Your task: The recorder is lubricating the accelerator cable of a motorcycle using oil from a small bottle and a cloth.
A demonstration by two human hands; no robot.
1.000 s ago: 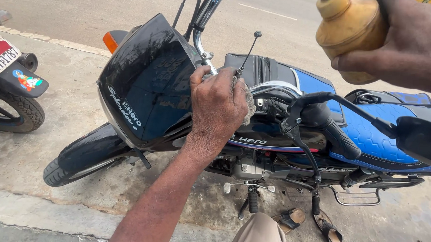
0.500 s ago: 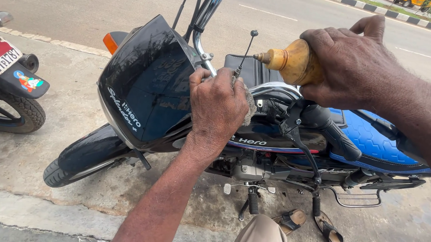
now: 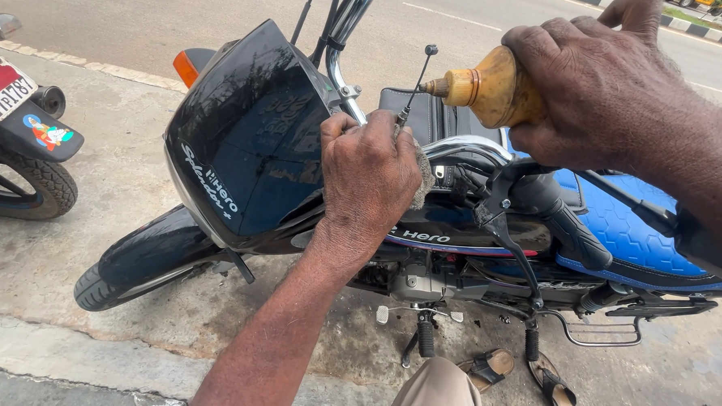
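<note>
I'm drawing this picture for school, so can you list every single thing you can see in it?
motorcycle: one, black and blue, parked in the middle on the concrete
cable: one, thin and dark, sticking up from the left hand
rag: one, grey, under the left hand
squeeze bottle: one, yellow-brown, tilted with its nozzle near the cable's tip
second bike: one, dark with a red plate, at the left edge
sandals: two, brown, on the ground under the motorcycle
road: one, grey, behind
left hand: grip on cable and rag
right hand: grip on bottle
</note>
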